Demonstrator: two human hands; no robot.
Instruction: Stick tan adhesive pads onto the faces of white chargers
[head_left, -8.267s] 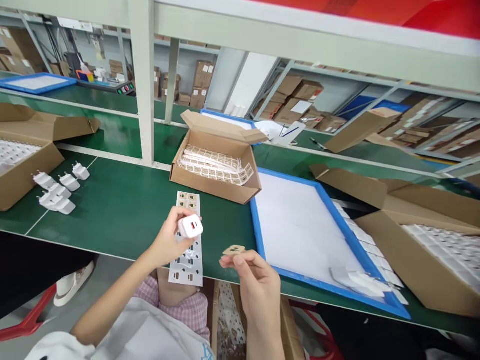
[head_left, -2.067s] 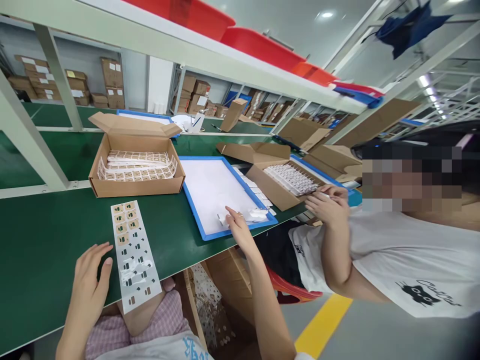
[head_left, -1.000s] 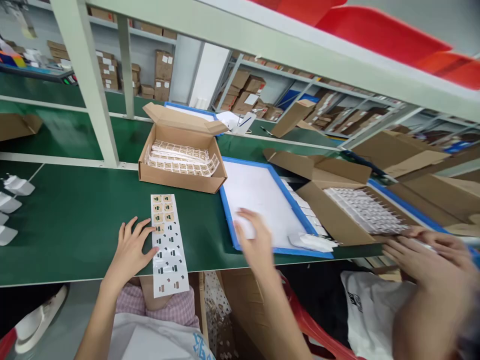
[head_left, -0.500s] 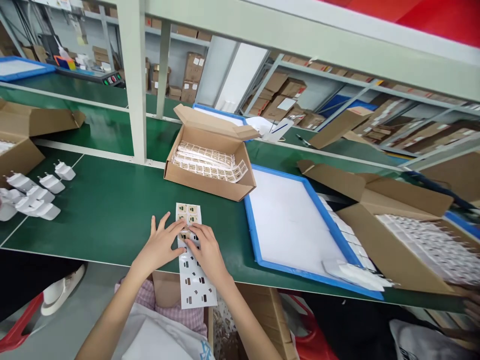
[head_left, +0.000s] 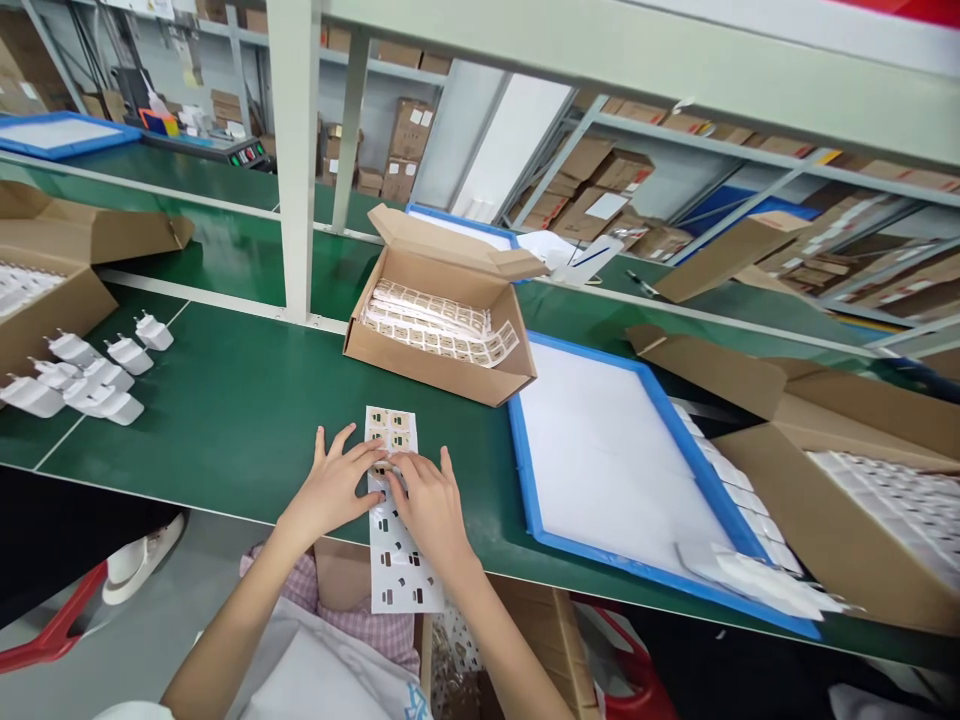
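Observation:
A white sticker sheet (head_left: 405,575) with tan labels at its top and dark cut-out shapes lower down lies under both hands, its lower end hanging past the table edge. My left hand (head_left: 330,490) holds the sheet with thumb and fingertips at its left side, the outer fingers spread. My right hand (head_left: 431,500) is bent over the sheet from the right, thumb and fingers pinched in the row below the labels. The fingertips of both hands meet there. Whether a label is lifted between them is mostly hidden.
An open cardboard box (head_left: 435,375) of sticker sheets stands behind my hands. White plug adapters (head_left: 97,385) lie at left. At right are a blue-framed white board (head_left: 600,440) and an open box of white pieces (head_left: 877,500). A metal post (head_left: 294,170) rises behind.
The view has shifted slightly, so everything appears displaced. Both hands stay on the sheet at about the same row; one right finger is now raised.

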